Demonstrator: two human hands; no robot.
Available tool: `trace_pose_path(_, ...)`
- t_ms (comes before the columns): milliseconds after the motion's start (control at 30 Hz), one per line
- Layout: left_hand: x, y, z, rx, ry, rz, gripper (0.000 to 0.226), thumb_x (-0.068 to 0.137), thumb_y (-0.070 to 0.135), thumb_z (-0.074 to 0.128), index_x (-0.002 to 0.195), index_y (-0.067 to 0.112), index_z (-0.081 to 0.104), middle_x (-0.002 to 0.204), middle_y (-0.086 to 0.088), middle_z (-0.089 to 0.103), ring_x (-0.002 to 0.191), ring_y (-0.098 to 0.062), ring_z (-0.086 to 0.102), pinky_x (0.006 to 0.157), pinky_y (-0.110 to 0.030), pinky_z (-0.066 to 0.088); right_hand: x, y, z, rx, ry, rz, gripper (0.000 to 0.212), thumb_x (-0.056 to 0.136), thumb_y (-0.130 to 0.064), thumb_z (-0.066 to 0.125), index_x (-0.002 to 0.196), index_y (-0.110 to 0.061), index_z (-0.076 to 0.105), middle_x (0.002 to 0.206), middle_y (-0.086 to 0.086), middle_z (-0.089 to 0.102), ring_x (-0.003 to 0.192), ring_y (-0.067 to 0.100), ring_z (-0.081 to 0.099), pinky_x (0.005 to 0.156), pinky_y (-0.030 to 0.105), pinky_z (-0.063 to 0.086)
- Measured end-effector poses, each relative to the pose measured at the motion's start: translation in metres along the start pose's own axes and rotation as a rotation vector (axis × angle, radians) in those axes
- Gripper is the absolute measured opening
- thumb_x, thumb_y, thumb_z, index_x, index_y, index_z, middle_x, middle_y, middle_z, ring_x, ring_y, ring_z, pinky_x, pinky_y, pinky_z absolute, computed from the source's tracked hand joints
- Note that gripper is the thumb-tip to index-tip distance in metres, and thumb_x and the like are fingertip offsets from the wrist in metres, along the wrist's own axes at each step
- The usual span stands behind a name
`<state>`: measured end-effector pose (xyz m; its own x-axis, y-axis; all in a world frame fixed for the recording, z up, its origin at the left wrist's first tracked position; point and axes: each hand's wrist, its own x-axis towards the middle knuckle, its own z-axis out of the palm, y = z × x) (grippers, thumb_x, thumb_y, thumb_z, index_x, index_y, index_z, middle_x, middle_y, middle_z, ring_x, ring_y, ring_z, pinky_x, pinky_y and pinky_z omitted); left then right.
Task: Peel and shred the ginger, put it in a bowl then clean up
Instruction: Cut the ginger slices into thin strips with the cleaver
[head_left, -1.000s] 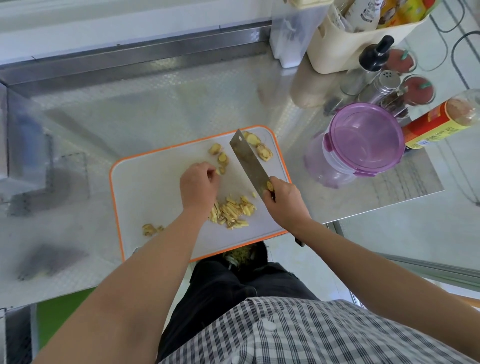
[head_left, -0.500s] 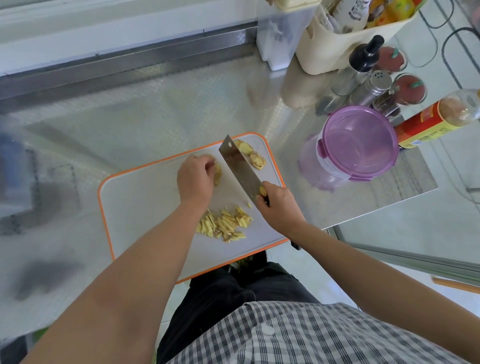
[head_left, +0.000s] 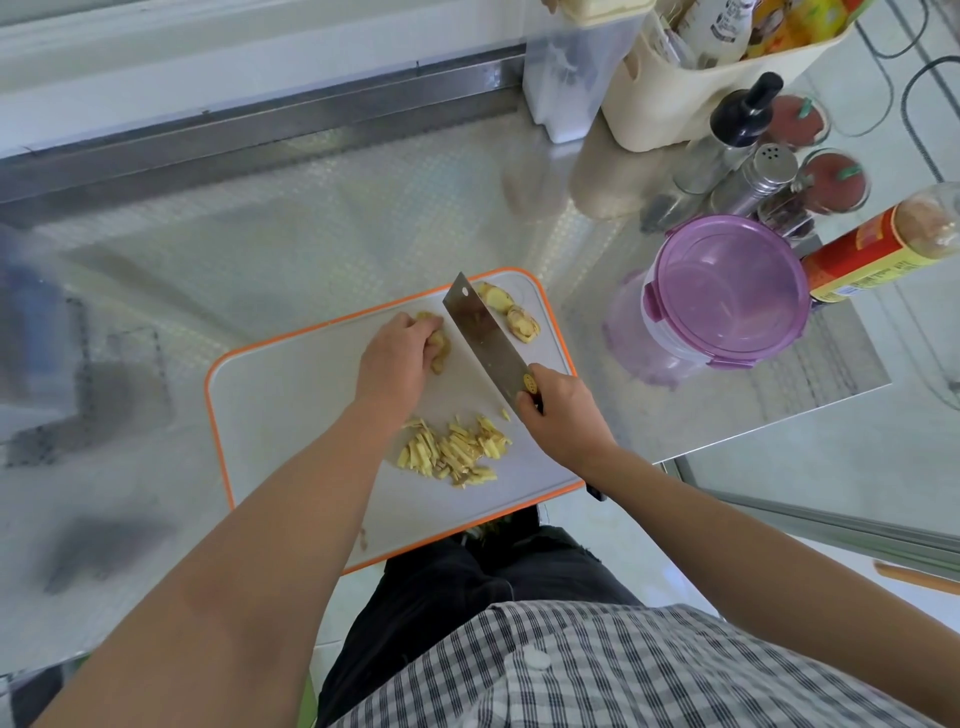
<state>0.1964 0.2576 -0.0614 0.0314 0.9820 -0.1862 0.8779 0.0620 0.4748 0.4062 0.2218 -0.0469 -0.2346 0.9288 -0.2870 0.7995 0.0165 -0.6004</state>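
My left hand (head_left: 397, 358) hides most of the ginger slices (head_left: 440, 345), fingers curled down over them, holding them against the cutting board (head_left: 291, 395) just left of the blade. The knife (head_left: 485, 338) handle is lost inside my right hand (head_left: 563, 415), wrapped tight around it. The shredded ginger (head_left: 452, 449) is heaped near the board's front edge. The tub (head_left: 727, 291) is closed by its purple lid, and I can't make out its contents. The cream basket (head_left: 670, 98) holds bottles, cut off at the top.
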Motion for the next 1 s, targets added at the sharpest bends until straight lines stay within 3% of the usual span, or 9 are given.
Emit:
trace_pose_path(100, 0.004, 0.0, -0.002, 0.022, -0.017, 0.0, 0.032, 0.094, 0.012, 0.055, 0.125, 0.016, 0.064, 0.098, -0.013, 0.056, 0.097, -0.033, 0.055, 0.081, -0.042, 0.045, 0.001, 0.001, 0.0, -0.001, -0.002, -0.003, 0.02, 0.091, -0.009, 0.045, 0.073, -0.001, 0.043, 0.057, 0.008, 0.039, 0.051, 0.019, 0.033, 0.05, 0.04, 0.031)
trace_pose_path(267, 0.011, 0.006, -0.01, 0.087, -0.07, 0.021, 0.025, 0.09, 0.01, 0.059, 0.112, 0.014, 0.068, 0.096, -0.01, 0.059, 0.097, -0.031, 0.056, 0.078, -0.039, 0.045, 0.001, 0.001, 0.0, -0.005, -0.001, -0.013, 0.021, 0.091, -0.008, 0.045, 0.072, -0.002, 0.042, 0.056, 0.003, 0.034, 0.05, 0.017, 0.03, 0.05, 0.033, 0.028)
trace_pose_path(533, 0.013, 0.008, -0.014, 0.161, -0.074, 0.088, 0.021, 0.089, 0.006, 0.061, 0.109, 0.006, 0.064, 0.111, -0.013, 0.05, 0.106, -0.03, 0.049, 0.08, -0.039, 0.043, 0.002, 0.0, 0.001, -0.021, 0.0, -0.006, 0.021, 0.091, -0.009, 0.044, 0.071, -0.003, 0.042, 0.056, 0.004, 0.034, 0.05, 0.018, 0.031, 0.05, 0.033, 0.028)
trace_pose_path(700, 0.012, 0.003, -0.019, 0.093, -0.08, 0.14, 0.018, 0.081, 0.006, 0.068, 0.098, 0.004, 0.065, 0.096, -0.013, 0.062, 0.094, -0.032, 0.057, 0.076, -0.037, 0.041, 0.002, 0.001, 0.001, -0.029, -0.005, 0.003, 0.02, 0.091, -0.009, 0.044, 0.073, 0.0, 0.043, 0.058, 0.007, 0.037, 0.051, 0.019, 0.033, 0.05, 0.037, 0.03)
trace_pose_path(833, 0.005, 0.003, -0.018, -0.035, -0.045, 0.041, 0.021, 0.078, 0.009, 0.073, 0.099, 0.008, 0.067, 0.089, -0.008, 0.068, 0.086, -0.028, 0.063, 0.076, -0.032, 0.043, -0.001, -0.001, -0.002, -0.011, 0.004, 0.003, 0.02, 0.09, -0.008, 0.045, 0.072, 0.0, 0.042, 0.057, 0.006, 0.035, 0.051, 0.017, 0.03, 0.049, 0.032, 0.027)
trace_pose_path(933, 0.0, 0.011, -0.013, -0.17, -0.008, -0.086, 0.033, 0.081, 0.012, 0.073, 0.114, 0.013, 0.069, 0.097, -0.007, 0.071, 0.093, -0.024, 0.064, 0.086, -0.032, 0.045, -0.004, -0.001, -0.005, 0.001, 0.017, 0.002, 0.02, 0.09, -0.008, 0.045, 0.072, 0.0, 0.042, 0.057, 0.006, 0.035, 0.052, 0.018, 0.03, 0.049, 0.033, 0.026)
trace_pose_path(1000, -0.003, 0.024, -0.01, -0.295, 0.005, -0.176, 0.026, 0.083, 0.015, 0.072, 0.109, 0.015, 0.073, 0.099, -0.006, 0.072, 0.092, -0.023, 0.064, 0.087, -0.031, 0.047, -0.006, 0.0, -0.008, 0.005, 0.033, 0.007, 0.021, 0.09, -0.008, 0.046, 0.071, -0.001, 0.041, 0.057, 0.007, 0.035, 0.052, 0.019, 0.03, 0.049, 0.034, 0.026)
